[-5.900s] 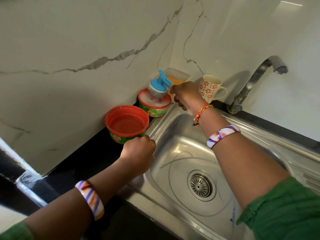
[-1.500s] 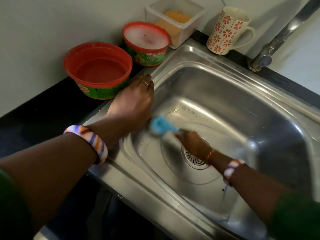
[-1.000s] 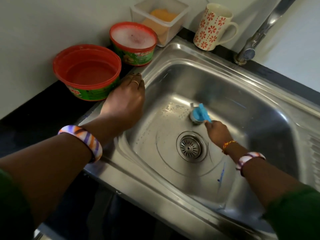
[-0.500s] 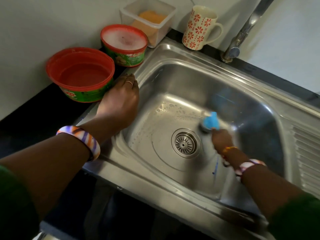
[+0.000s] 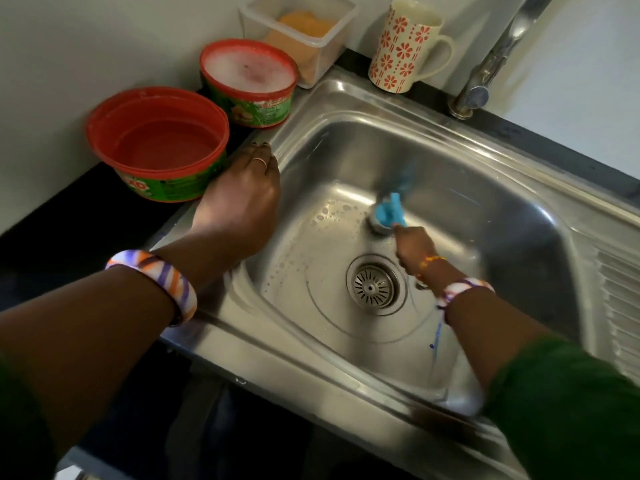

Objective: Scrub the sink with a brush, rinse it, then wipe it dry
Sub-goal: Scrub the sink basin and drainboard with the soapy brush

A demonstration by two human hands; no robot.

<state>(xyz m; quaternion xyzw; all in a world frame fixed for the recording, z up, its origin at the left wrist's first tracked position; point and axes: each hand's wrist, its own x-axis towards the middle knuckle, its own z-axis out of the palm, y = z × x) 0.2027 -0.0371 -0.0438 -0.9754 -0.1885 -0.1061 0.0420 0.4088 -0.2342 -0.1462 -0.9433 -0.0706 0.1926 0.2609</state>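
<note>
1. Sink: stainless-steel basin set in a dark counter, with a ribbed drainboard at its right edge. Soap bubbles dot the basin floor left of the drain strainer.
2. Left hand: rests palm-down on the sink's left rim, fingers straight and held together, tips just beside the larger tub.
3. Larger red tub: stands on the counter left of the sink and holds clear liquid.
4. Smaller red tub: stands behind it, filled with white foam.
5. Clear plastic box: holds an orange item; its top is cut off by the frame edge.
6. Floral mug: stands upright behind the sink; contents cannot be seen.
7. Right hand: fingers curled round the brush handle, details blurred.
8. Brush: blue, bristle head on the basin floor just behind the strainer, motion-blurred.
</note>
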